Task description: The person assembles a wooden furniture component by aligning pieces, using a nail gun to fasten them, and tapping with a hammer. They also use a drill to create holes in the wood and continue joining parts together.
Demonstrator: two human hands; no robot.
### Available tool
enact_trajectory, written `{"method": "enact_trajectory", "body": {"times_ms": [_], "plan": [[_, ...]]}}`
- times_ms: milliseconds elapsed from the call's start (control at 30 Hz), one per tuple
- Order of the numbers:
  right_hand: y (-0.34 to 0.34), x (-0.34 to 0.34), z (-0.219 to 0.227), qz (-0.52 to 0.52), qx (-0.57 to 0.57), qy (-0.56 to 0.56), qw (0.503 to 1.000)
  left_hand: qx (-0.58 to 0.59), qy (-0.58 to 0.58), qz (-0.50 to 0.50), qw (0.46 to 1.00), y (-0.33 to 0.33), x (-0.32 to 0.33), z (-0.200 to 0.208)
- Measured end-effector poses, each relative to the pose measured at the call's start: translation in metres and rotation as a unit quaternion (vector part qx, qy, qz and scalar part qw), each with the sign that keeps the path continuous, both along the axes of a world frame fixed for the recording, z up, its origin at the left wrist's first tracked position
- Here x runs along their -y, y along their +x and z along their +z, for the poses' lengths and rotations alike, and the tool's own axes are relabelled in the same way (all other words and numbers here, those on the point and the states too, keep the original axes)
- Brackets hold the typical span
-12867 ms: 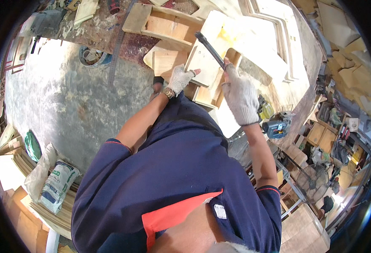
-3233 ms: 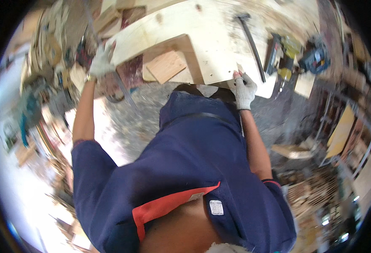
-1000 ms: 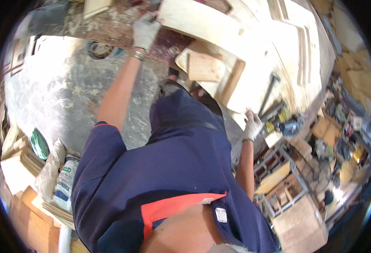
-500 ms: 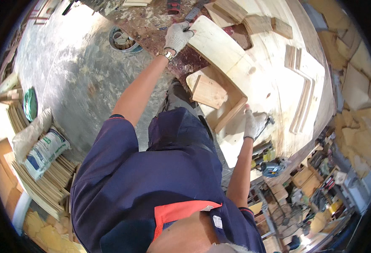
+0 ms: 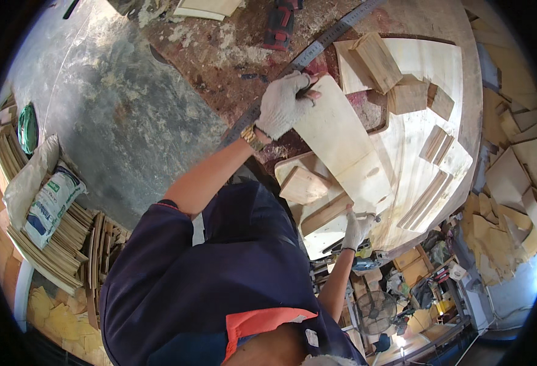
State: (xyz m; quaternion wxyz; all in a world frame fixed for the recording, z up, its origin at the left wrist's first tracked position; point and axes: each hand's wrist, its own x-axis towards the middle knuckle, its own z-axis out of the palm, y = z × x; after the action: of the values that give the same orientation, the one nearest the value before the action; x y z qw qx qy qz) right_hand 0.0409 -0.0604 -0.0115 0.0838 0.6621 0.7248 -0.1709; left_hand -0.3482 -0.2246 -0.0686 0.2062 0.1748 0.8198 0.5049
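Note:
My left hand (image 5: 283, 105), in a pale knitted glove, is closed on the far end of a long, round-cornered pale wooden board (image 5: 341, 131). Its near end rests by a narrow wooden strip (image 5: 326, 213) on a lower panel. At that near corner is my right hand (image 5: 357, 230), also gloved, a fingertip touching the board's edge. A thin object sticks out beside its fingers; its kind is too small to tell. Under the board's left side lies a wooden block (image 5: 305, 185).
Wooden blocks (image 5: 375, 61) stand on a pale sheet at the far right, near stacked curved strips (image 5: 427, 198). A steel ruler (image 5: 326, 41) and a red-black power tool (image 5: 279, 27) lie on the stained worktable (image 5: 201, 46). Sacks (image 5: 55, 204) lie on stacked boards at left.
The view has shifted closer to the table. My left hand still holds the board's far end, and my right hand remains at its near corner. More of the ruler and power tool shows.

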Motion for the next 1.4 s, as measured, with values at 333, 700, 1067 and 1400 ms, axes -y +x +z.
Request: {"method": "enact_trajectory", "body": {"times_ms": [333,700,1067,1400], "plan": [[-0.004,-0.004,0.005,-0.046,0.061,-0.043,0.996,0.024,0.021,0.02,0.999,-0.001,-0.006,0.008],[-0.009,0.001,0.011,-0.059,0.092,-0.036,0.993,-0.054,-0.05,-0.338,0.938,-0.069,-0.025,0.007],[-0.021,0.004,0.017,-0.07,0.108,-0.035,0.991,-0.196,-0.104,-0.587,0.778,-0.07,-0.038,0.046],[-0.019,0.003,0.016,-0.065,0.084,-0.027,0.994,-0.194,-0.109,-0.582,0.782,-0.065,-0.044,0.045]]}}
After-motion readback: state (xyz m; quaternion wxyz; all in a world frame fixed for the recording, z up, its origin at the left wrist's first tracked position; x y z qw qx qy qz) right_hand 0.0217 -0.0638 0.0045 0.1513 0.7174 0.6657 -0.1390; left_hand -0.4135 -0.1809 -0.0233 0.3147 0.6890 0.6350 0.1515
